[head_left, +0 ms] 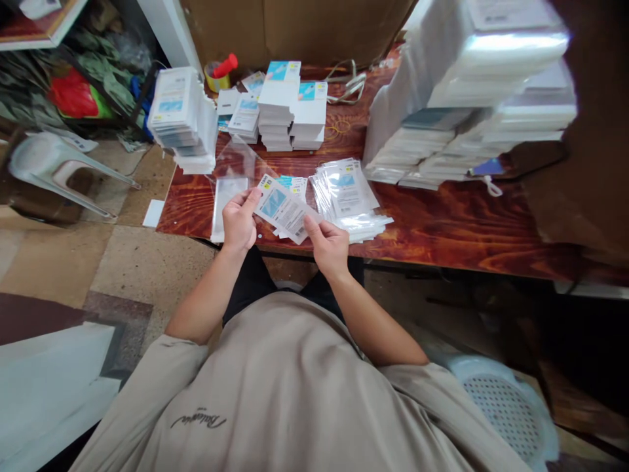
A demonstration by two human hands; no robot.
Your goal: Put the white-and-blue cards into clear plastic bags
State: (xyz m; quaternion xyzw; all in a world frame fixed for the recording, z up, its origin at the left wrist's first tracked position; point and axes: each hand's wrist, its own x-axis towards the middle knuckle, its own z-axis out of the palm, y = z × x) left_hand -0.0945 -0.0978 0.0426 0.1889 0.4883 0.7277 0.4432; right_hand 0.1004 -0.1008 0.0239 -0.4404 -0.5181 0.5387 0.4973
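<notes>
Both my hands hold one white printed card (284, 208) with a blue picture over the near edge of the wooden table (442, 223). My left hand (239, 221) pinches its upper left corner, my right hand (328, 246) grips its lower right end. Under the card lie more cards (295, 187) like it. A clear plastic sleeve (230, 177) lies just left of them. To the right sits a loose pile of sleeved cards (348, 196).
Stacks of white cards (292, 108) stand at the table's back, another stack (179, 111) at the left corner, tall piles of packets (472, 98) on the right. A tape cup with a red tool (219, 72) sits behind. A plastic chair (54, 164) lies on the floor left; a stool (506, 406) stands right.
</notes>
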